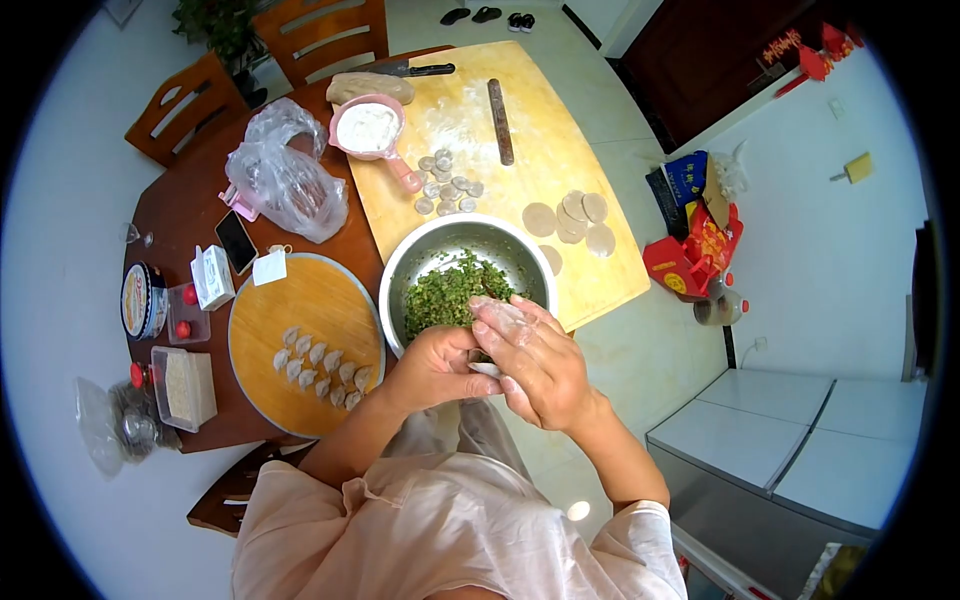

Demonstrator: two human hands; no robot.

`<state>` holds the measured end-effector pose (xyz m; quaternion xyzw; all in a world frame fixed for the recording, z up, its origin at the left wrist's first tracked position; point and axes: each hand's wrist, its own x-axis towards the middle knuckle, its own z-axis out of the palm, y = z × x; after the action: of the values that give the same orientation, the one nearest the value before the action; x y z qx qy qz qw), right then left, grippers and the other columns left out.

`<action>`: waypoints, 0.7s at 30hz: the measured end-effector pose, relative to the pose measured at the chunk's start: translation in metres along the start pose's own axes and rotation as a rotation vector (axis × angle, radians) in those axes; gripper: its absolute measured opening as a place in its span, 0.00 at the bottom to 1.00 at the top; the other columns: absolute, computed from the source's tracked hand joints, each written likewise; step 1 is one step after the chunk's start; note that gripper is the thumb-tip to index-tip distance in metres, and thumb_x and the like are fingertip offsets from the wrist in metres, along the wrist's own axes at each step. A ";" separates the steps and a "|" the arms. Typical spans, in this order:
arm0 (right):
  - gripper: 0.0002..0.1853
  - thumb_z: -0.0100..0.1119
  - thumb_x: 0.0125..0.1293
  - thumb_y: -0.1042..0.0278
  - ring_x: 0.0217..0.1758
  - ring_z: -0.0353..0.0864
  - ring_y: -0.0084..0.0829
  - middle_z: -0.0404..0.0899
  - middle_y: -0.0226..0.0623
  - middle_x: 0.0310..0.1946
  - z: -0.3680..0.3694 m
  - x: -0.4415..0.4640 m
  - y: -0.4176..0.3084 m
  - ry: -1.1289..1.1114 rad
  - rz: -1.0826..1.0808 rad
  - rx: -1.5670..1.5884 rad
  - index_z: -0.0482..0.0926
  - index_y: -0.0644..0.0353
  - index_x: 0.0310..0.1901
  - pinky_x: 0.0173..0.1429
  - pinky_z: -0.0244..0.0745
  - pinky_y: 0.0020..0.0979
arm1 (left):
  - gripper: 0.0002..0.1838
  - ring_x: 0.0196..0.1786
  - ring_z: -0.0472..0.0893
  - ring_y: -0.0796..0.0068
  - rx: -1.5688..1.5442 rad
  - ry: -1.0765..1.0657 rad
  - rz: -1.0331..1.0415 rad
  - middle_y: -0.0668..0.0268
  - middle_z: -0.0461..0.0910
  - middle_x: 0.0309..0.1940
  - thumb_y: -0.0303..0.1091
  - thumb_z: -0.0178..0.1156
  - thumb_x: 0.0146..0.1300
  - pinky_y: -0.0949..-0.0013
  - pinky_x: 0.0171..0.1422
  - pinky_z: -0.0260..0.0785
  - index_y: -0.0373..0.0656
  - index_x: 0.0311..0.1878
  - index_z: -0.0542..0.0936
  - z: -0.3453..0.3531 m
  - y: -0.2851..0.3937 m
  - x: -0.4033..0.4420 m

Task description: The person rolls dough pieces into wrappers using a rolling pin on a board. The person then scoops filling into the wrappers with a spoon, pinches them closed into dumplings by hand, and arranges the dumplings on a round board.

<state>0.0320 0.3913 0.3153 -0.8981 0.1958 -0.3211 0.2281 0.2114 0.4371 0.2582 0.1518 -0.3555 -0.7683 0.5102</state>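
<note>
Both hands meet just over the near rim of a steel bowl (395, 265) of chopped green filling (445, 300). A pale dough wrapper (485, 369) with a little filling showing lies between them. My left hand (435, 368) pinches it from the left with thumb and fingers. My right hand (540, 370), floury and with fingers bent over the top, closes on it from the right. Folded dumplings (317, 353) rest in rows on a round board (270, 300) at the left. Flat round wrappers (540, 219) lie on the wooden board (620, 270) right of the bowl.
Small dough pieces (447, 207), a pink flour scoop (368, 128), a rolling pin (500, 122), a dough log (370, 87) and a knife (432, 70) are on the wooden board. A plastic bag (290, 175), phone (236, 242) and containers (185, 388) stand on the table's left.
</note>
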 end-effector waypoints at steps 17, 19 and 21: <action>0.26 0.35 0.74 0.58 0.60 0.75 0.55 0.73 0.62 0.57 0.023 0.018 -0.019 0.261 0.101 0.434 0.75 0.73 0.56 0.65 0.67 0.48 | 0.31 0.49 0.80 0.69 0.552 0.051 0.348 0.60 0.80 0.45 0.42 0.74 0.51 0.65 0.53 0.71 0.36 0.53 0.73 0.020 0.009 -0.004; 0.26 0.36 0.74 0.58 0.60 0.75 0.56 0.72 0.63 0.57 0.029 0.017 -0.022 0.314 0.081 0.417 0.74 0.73 0.57 0.65 0.67 0.48 | 0.29 0.45 0.81 0.65 0.773 0.044 0.386 0.58 0.80 0.42 0.46 0.71 0.55 0.64 0.49 0.72 0.36 0.51 0.73 0.026 0.020 -0.005; 0.25 0.36 0.74 0.59 0.60 0.74 0.57 0.70 0.65 0.58 0.031 0.017 -0.024 0.335 0.045 0.403 0.72 0.73 0.58 0.65 0.68 0.47 | 0.26 0.37 0.81 0.56 0.908 0.001 0.427 0.54 0.79 0.37 0.49 0.65 0.60 0.61 0.43 0.72 0.36 0.48 0.73 0.034 0.037 -0.002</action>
<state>0.0701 0.4108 0.3148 -0.7643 0.1828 -0.4926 0.3740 0.2170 0.4443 0.3081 0.2829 -0.6770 -0.4144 0.5384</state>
